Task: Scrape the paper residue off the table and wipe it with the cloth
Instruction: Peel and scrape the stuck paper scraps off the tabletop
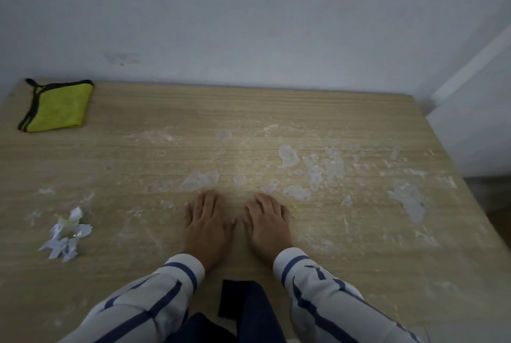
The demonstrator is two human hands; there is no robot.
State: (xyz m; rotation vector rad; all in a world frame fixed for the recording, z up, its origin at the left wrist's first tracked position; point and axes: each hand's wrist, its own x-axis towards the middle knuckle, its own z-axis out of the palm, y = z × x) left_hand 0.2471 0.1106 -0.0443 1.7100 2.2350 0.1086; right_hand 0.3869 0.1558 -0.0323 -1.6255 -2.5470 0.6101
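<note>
Pale patches of paper residue (326, 168) are stuck to the wooden table (138, 154), mostly at the centre and right. My left hand (207, 226) and my right hand (268, 223) lie flat, palms down, side by side on the table near its front, holding nothing. The nearest residue patch (200, 180) lies just beyond my left fingertips. A folded yellow cloth (56, 106) with a black border lies at the far left corner, well away from both hands. No scraper is in view.
A small heap of torn white paper scraps (67, 234) lies at the front left. A dark strap or garment piece (237, 304) hangs over the front edge between my striped sleeves. A white wall runs behind the table; its right edge drops off near a white panel (470, 132).
</note>
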